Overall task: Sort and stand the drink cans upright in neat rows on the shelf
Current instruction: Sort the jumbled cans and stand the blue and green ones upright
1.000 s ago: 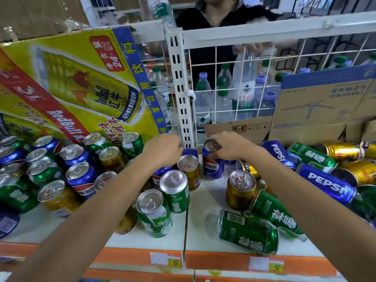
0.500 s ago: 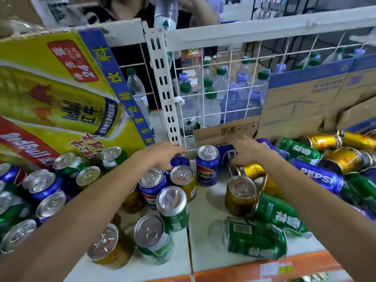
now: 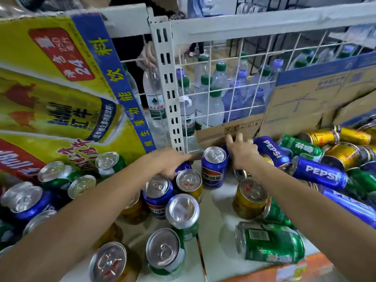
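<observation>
Shelf (image 3: 217, 206): L hand (image 3: 162, 161) grips blue can (image 3: 184, 166), R hand (image 3: 242, 152) spread.

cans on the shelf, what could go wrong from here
1. The green can lies on its side by the front edge of the shelf, under the right forearm; a nudge could roll it off.
2. The right hand reaches open past an upright blue can and gold can; drawing back may topple them.
3. The lying cans piled at right may slide when one is pulled.
</observation>
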Motion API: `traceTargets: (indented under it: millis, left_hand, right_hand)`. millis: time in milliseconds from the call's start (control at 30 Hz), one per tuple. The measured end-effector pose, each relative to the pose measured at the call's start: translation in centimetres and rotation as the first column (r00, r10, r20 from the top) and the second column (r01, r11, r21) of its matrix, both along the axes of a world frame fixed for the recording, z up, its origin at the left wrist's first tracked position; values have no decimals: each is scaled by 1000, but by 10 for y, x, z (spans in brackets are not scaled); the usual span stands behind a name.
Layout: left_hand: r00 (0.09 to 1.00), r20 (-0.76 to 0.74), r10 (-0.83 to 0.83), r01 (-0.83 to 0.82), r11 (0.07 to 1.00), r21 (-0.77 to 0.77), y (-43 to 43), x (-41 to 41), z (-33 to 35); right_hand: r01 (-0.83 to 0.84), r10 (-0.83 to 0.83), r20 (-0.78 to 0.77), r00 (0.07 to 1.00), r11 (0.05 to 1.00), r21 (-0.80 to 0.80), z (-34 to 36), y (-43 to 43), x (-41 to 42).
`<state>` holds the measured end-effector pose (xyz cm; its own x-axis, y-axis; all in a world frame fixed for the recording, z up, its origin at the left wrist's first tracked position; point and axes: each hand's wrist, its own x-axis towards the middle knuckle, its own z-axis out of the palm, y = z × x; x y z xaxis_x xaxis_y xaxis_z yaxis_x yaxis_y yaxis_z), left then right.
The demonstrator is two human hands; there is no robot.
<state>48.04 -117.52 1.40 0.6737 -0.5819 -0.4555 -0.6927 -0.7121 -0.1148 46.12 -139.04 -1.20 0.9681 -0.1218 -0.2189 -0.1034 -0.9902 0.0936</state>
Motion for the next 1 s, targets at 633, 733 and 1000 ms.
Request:
traceTargets:
  millis: [633, 733, 1000]
  left_hand:
    - [952, -26, 305, -299, 906, -299, 57, -9, 34]
    - [937, -1, 350, -336, 899, -282, 54, -15, 34]
    - [839, -83, 538, -526, 763, -374, 41, -20, 47]
  right_hand:
    - [-58, 55, 90, 994, 998, 21, 29, -13, -1]
    - [-133, 117, 148, 982, 986, 99, 42, -12, -2]
    - [-349, 307, 203, 930, 912, 215, 41, -21, -5]
